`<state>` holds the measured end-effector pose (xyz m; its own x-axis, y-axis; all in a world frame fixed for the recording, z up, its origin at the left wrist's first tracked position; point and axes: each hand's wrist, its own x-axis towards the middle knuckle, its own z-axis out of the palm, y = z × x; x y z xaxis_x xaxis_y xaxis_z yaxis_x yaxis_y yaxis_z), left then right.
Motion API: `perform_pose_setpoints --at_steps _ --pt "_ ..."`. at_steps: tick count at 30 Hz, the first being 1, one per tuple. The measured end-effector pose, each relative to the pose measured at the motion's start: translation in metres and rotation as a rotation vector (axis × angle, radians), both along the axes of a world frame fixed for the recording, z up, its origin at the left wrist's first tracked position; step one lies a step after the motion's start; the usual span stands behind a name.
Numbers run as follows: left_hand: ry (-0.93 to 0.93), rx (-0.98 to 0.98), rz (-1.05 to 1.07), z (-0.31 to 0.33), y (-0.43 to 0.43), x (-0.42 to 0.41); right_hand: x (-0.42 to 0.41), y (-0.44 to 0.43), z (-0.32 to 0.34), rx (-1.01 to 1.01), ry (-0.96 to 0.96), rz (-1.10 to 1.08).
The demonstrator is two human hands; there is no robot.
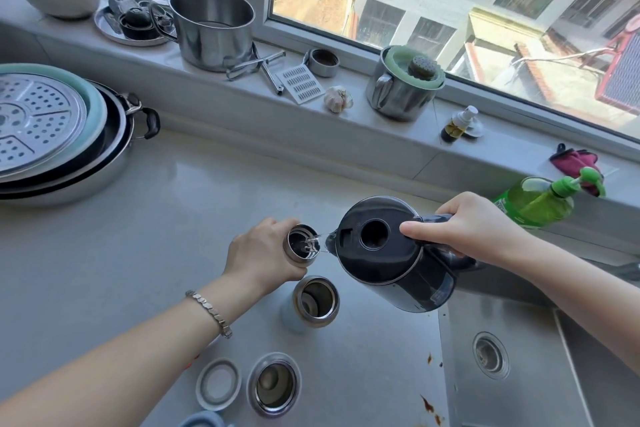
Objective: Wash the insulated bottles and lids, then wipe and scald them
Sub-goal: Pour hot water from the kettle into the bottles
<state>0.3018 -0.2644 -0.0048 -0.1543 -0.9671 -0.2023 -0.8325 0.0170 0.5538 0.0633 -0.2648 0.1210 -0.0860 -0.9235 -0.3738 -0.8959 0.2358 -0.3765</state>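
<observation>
My left hand [263, 255] grips a small open insulated bottle [302, 246] standing on the grey counter. My right hand [474, 227] holds the handle of a dark electric kettle [391, 260], tilted left so water streams from its spout into that bottle's mouth. A second open bottle with a pale body [313, 303] stands just in front, untouched. Closer to me lie a grey-rimmed lid [218, 384] and a steel-rimmed lid or cup [274, 385], both mouth-up. A blue lid edge [202, 421] shows at the bottom border.
A steel sink [512, 374] with a drain lies to the right, brown stains by its edge. Stacked pans with a steamer plate [52, 135] sit at left. The windowsill holds a steel pot [213, 28], a small lidded pot [403, 83], garlic, and a green soap bottle [535, 203].
</observation>
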Motion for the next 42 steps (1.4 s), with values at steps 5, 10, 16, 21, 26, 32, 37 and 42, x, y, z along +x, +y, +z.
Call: perform_pose_setpoints --at_steps 5,10,16,21,26,32,37,42 --pt "-0.001 0.006 -0.004 -0.001 0.002 0.001 0.003 0.0 0.001 0.009 0.039 0.009" --pt "-0.015 0.012 -0.01 -0.003 0.002 0.003 0.005 0.0 0.003 0.011 0.063 0.01" --pt "-0.007 0.017 -0.014 -0.004 0.003 0.003 0.012 0.0 0.008 0.009 0.097 0.026" --pt "0.001 0.012 -0.015 -0.005 0.005 0.005 0.017 0.002 0.01 0.001 0.122 0.038" --pt "0.011 0.009 -0.011 -0.008 0.006 0.007 0.021 0.002 0.014 0.012 0.152 0.05" --pt "0.021 -0.002 -0.002 -0.011 0.007 0.009 0.025 0.001 0.015 -0.002 0.196 0.091" --pt "0.013 -0.009 -0.003 -0.013 0.008 0.011 0.025 0.0 0.014 0.0 0.208 0.093" --pt "0.01 -0.002 -0.003 -0.014 0.007 0.011 0.028 -0.001 0.015 0.003 0.234 0.102"
